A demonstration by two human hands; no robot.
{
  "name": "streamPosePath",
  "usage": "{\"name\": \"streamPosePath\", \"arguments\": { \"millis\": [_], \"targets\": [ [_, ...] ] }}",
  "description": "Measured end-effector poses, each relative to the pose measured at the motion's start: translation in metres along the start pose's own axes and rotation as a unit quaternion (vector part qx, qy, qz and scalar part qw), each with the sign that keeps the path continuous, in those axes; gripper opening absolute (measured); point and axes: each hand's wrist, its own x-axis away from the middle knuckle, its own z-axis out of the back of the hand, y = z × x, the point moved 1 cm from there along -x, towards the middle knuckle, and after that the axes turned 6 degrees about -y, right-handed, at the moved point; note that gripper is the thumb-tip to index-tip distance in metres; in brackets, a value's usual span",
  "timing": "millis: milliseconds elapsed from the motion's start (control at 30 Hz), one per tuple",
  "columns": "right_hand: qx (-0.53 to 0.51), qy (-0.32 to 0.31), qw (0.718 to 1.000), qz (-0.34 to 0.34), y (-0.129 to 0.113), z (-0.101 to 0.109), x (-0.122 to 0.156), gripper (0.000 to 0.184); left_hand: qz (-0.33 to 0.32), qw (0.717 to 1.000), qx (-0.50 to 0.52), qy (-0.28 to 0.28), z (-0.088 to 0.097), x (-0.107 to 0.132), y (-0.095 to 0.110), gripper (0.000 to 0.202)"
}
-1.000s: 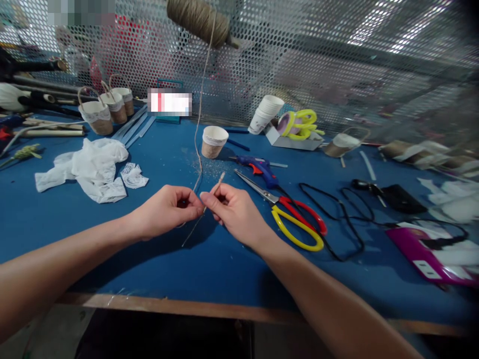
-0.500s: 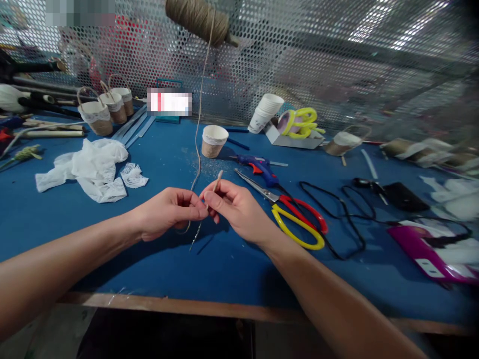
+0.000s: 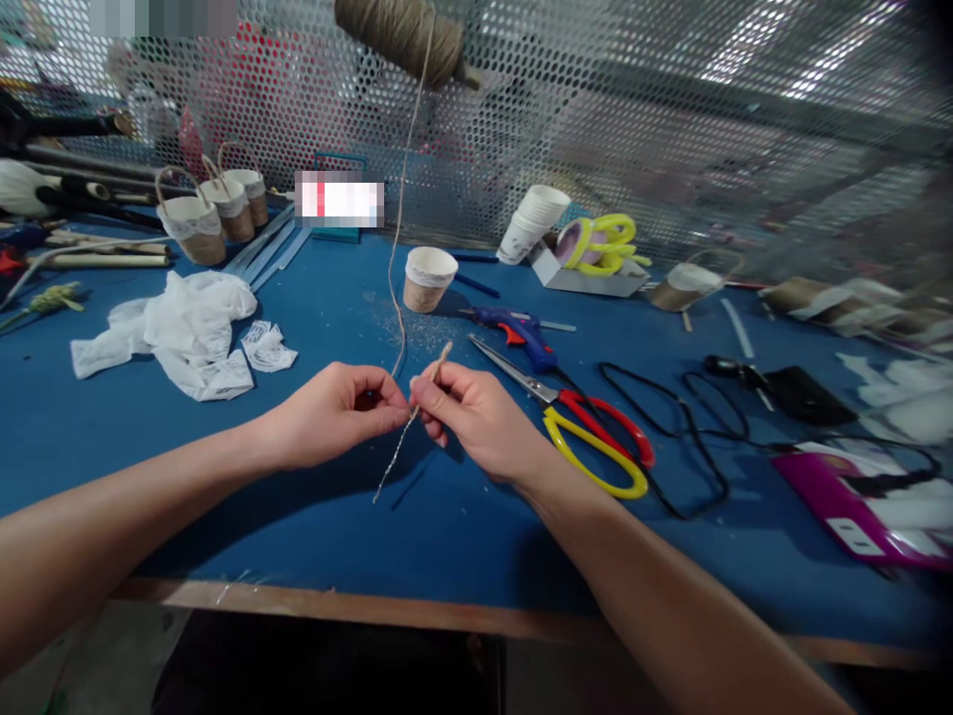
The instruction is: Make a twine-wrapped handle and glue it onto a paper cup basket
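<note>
My right hand (image 3: 480, 422) pinches a thin twisted wire (image 3: 391, 465). Its upper end is wrapped in tan twine and sticks up past the thumb, while the bare lower part slants down to the left. Close beside it, my left hand (image 3: 346, 412) has thumb and forefinger closed on the twine (image 3: 402, 214) where it meets the wire; the exact grip is partly hidden. That strand runs up to a large twine spool (image 3: 398, 42) on the mesh. Beyond my hands stands a paper cup (image 3: 430, 281) with a brown wrap and a white lace rim.
Scissors (image 3: 570, 427) with red and yellow handles and a blue glue gun (image 3: 525, 336) lie right of my hands. A black cord (image 3: 696, 437) loops farther right. White lace (image 3: 186, 328) is heaped at left, below handled cups (image 3: 198, 233). Stacked cups (image 3: 528, 226) stand at the back.
The wrapped wire has tilted further and shifted slightly right with my right hand. The twine loop below my left hand no longer shows. My left hand stays close by.
</note>
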Motion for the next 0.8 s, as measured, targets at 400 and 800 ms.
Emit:
{"name": "streamPosePath", "arguments": {
  "millis": [400,800],
  "targets": [
    [0.123,0.072,0.99,0.013,-0.0023,-0.0033,0.0026,0.03,0.035,0.996,0.071,0.03,-0.0063,0.0005,-0.003,0.016],
    [-0.001,-0.018,0.999,0.039,-0.0056,0.0011,0.0018,0.022,0.069,0.98,0.186,-0.02,-0.006,0.0013,-0.0016,0.015]
  ]
}}
